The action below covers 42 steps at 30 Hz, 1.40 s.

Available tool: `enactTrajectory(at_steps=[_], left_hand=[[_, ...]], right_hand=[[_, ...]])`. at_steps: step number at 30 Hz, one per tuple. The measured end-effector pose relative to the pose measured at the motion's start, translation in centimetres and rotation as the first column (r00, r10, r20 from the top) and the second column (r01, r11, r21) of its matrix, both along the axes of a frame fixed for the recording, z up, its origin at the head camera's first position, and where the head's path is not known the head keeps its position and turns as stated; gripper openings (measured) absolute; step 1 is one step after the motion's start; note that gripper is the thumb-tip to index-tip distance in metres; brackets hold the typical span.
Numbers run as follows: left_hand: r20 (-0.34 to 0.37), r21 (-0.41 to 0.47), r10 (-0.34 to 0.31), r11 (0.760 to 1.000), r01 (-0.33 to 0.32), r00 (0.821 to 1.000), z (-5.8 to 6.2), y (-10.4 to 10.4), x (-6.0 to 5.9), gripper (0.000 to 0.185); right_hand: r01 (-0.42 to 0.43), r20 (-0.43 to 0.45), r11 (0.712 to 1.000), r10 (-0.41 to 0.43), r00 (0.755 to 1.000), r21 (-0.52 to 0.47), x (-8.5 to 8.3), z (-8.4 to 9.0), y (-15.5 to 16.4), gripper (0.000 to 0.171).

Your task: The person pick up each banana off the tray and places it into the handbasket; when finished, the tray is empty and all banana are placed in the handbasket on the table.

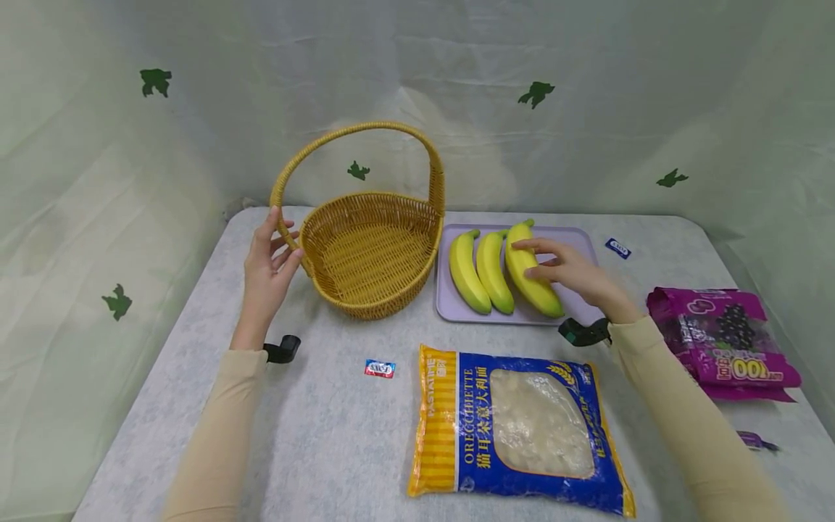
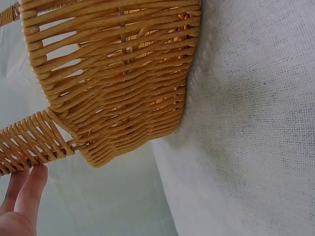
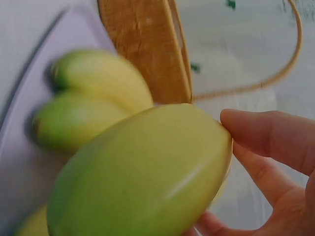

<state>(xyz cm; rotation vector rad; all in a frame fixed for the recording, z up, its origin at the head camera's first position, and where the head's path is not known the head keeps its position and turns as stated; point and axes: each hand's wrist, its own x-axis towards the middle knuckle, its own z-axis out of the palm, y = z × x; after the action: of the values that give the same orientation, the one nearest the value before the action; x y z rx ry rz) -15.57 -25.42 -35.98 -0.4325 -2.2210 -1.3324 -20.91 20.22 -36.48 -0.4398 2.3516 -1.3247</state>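
Note:
A brown wicker basket (image 1: 365, 254) with a tall arched handle (image 1: 355, 127) stands at the back left of the table. My left hand (image 1: 264, 272) holds the handle's base on its left side; fingertips (image 2: 33, 184) show against the weave in the left wrist view. Right of the basket, a pale purple tray (image 1: 450, 308) carries yellow bananas with green ends. My right hand (image 1: 577, 272) pinches the rightmost banana (image 1: 530, 272) between thumb and fingers, over the tray. Two more bananas (image 1: 464, 272) lie side by side to its left. In the right wrist view, yellow (image 3: 30, 223) also shows behind the held banana (image 3: 147, 172).
A blue and yellow pasta bag (image 1: 522, 431) lies in front of the tray. To the right are a purple grape-candy bag (image 1: 720, 341) and a small purple item (image 1: 757, 441). Small wrapped packets lie near the middle (image 1: 380, 368) and beyond the tray (image 1: 617, 249). Pale curtains (image 1: 620, 130) surround the table.

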Motion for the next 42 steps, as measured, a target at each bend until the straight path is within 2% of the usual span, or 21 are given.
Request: enactTrajectory(at_steps=[8, 13, 20, 27, 29, 35, 42], left_hand=[[0.018, 0.007, 0.002, 1.000, -0.003, 1.000, -0.1, 0.0, 0.1, 0.070], [0.032, 0.012, 0.007, 1.000, -0.007, 0.999, -0.1, 0.0, 0.2, 0.070], [0.022, -0.007, 0.006, 1.000, -0.006, 1.000, 0.0, -0.1, 0.3, 0.069], [0.004, -0.004, -0.004, 1.000, 0.004, 1.000, -0.1, -0.1, 0.1, 0.070], [0.009, 0.007, -0.006, 1.000, 0.006, 1.000, -0.5, -0.4, -0.2, 0.071], [0.024, -0.001, 0.020, 1.000, -0.020, 1.000, -2.5, -1.7, -1.7, 0.070], [0.044, -0.007, 0.034, 0.999, -0.034, 0.998, -2.4, -1.7, -1.6, 0.071]], right_hand=[[-0.150, -0.035, 0.987, 0.148, 0.988, -0.060, 0.3, 1.2, -5.2, 0.049], [-0.254, -0.063, 0.960, 0.248, 0.967, -0.117, 0.5, 1.9, -8.6, 0.047], [-0.382, -0.134, 0.917, 0.367, 0.921, -0.113, 0.3, 2.3, -12.6, 0.046], [-0.437, -0.129, 0.884, 0.420, 0.898, -0.164, -0.5, 2.6, -16.4, 0.046], [-0.444, -0.134, 0.880, 0.426, 0.895, -0.169, -0.8, 2.7, -17.5, 0.046], [-0.450, -0.166, 0.883, 0.427, 0.889, -0.132, -1.6, 2.8, -20.5, 0.046], [-0.437, -0.200, 0.899, 0.422, 0.884, -0.033, -2.7, 2.6, -23.4, 0.047]])
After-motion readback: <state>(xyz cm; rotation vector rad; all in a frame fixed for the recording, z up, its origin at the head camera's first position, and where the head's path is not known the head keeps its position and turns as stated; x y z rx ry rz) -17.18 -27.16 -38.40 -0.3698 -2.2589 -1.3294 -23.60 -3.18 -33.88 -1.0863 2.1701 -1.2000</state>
